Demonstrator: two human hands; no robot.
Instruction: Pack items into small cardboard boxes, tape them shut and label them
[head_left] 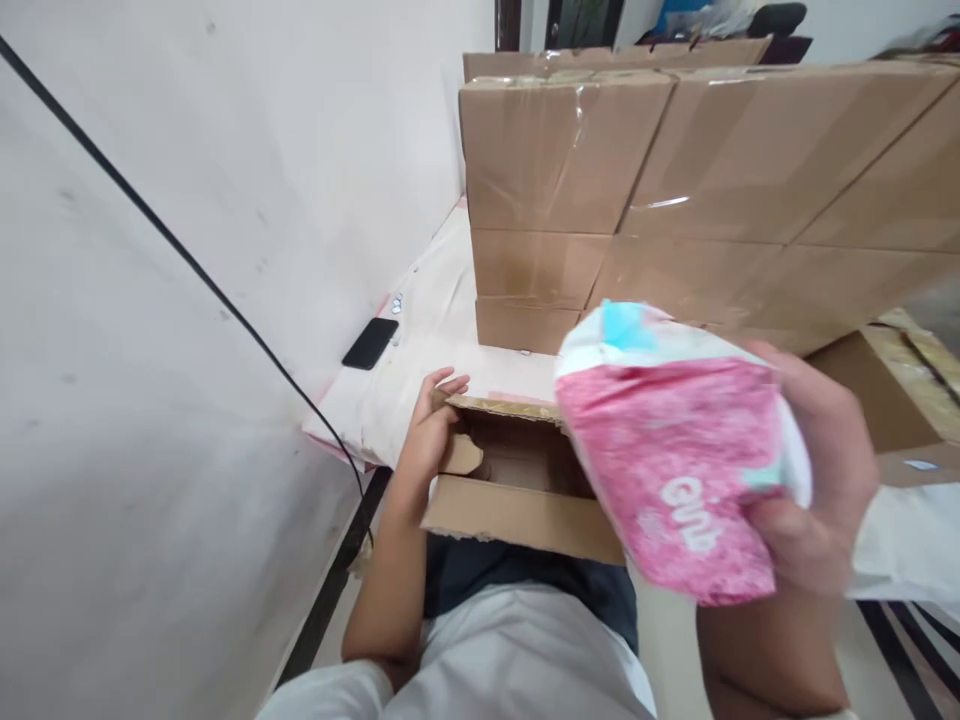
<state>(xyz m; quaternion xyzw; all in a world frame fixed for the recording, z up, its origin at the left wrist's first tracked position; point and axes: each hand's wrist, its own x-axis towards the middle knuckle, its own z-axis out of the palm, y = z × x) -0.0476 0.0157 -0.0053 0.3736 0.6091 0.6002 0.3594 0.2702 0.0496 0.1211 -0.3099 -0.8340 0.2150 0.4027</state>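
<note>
My right hand (825,480) is closed around the right side of a soft pink and white packet (660,450) with a light blue patch and white lettering. The packet is raised above the right end of an open cardboard box (525,515) and hides part of it. At the box's left end, my left hand (429,430) grips the upper edge beside a folded-in flap. The box's flaps stand apart, and the visible part of its inside looks bare brown. Motion blurs my right hand slightly.
Taped cardboard boxes (547,160) are stacked behind the open box. Another open carton (877,390) stands at the right. A black phone (370,343) lies on the pale bed-like surface (442,300) near the wall. A black cable (180,250) runs diagonally along the wall.
</note>
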